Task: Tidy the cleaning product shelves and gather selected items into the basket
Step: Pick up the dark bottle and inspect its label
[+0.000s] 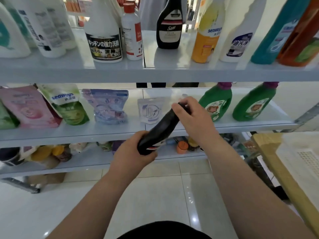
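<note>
Head view, first voice: Where is the black bottle [160,128]?

Second voice: In the air in front of the middle shelf [69,133], lying on a slant. Its base is low and to the left, and its neck points up to the right.

First voice: And the hands?

Second voice: Both are on it. The left hand [133,152] is wrapped round the base end, with the fingers curled under. The right hand [191,116] is closed over the neck and cap, so the cap itself is hidden.

First voice: What is behind it?

Second voice: A small white pouch [151,110] stands on the middle shelf just behind the bottle, and two green bottles [215,102] stand further right. Soft refill pouches [69,107] fill the left of that shelf. On the top shelf [103,73] stands a second black bottle [170,30], upright and alone in a gap — white bottles are on its left and an orange one on its right.

First voice: The basket?

Second voice: The white perforated basket [296,163] is at the right edge, well apart from both hands.
</note>
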Demonstrator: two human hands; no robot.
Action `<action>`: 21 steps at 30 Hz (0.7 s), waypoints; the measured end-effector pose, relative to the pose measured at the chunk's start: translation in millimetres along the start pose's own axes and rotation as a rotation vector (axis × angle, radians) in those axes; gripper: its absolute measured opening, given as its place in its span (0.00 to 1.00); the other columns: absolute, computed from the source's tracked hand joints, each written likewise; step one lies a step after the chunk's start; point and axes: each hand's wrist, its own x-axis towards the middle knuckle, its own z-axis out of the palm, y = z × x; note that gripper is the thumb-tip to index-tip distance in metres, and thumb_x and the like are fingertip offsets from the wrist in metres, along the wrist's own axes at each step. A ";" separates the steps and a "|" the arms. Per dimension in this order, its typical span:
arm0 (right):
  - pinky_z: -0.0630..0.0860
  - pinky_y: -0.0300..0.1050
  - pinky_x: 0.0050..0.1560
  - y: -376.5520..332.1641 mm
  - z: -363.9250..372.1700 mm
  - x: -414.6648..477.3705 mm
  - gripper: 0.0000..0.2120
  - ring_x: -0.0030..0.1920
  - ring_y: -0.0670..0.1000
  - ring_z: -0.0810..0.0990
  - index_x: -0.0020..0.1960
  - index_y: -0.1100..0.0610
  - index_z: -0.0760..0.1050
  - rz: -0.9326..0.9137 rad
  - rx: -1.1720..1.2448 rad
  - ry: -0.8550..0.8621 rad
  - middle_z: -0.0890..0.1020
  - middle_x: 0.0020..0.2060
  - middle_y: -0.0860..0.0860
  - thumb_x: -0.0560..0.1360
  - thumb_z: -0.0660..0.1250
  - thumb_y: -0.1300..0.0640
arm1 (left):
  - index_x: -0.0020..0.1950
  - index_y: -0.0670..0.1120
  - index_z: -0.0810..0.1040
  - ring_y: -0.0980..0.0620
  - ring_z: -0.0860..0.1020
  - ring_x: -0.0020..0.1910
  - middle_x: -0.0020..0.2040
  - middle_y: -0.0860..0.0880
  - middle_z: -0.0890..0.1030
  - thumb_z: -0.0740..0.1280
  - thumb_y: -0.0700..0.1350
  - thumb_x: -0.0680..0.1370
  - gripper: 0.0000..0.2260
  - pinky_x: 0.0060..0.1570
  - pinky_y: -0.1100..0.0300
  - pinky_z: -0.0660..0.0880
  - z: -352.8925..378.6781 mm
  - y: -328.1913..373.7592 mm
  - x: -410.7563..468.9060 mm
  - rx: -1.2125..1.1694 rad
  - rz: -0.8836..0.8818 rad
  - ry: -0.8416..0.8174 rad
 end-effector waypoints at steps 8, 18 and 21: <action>0.59 0.49 0.32 -42.5 17.4 14.6 0.18 0.32 0.50 0.68 0.36 0.53 0.63 -0.249 -0.420 -0.070 0.69 0.29 0.51 0.85 0.56 0.53 | 0.60 0.72 0.72 0.64 0.81 0.42 0.46 0.67 0.82 0.78 0.58 0.66 0.27 0.35 0.72 0.74 -47.7 -27.3 -3.2 -0.025 0.042 -0.100; 0.61 0.49 0.36 -72.8 32.5 26.8 0.19 0.33 0.52 0.69 0.34 0.53 0.63 -0.209 -0.479 -0.063 0.70 0.29 0.51 0.84 0.55 0.53 | 0.55 0.80 0.69 0.73 0.78 0.48 0.48 0.75 0.80 0.74 0.65 0.60 0.27 0.39 0.77 0.72 -70.1 -34.2 -3.8 -0.142 0.046 -0.142; 0.65 0.49 0.37 -71.3 34.3 28.1 0.23 0.35 0.51 0.72 0.36 0.57 0.69 -0.087 -0.289 -0.005 0.74 0.32 0.53 0.85 0.55 0.45 | 0.53 0.81 0.68 0.77 0.76 0.48 0.48 0.79 0.77 0.75 0.66 0.62 0.24 0.41 0.81 0.69 -68.9 -28.1 0.4 -0.100 0.065 -0.095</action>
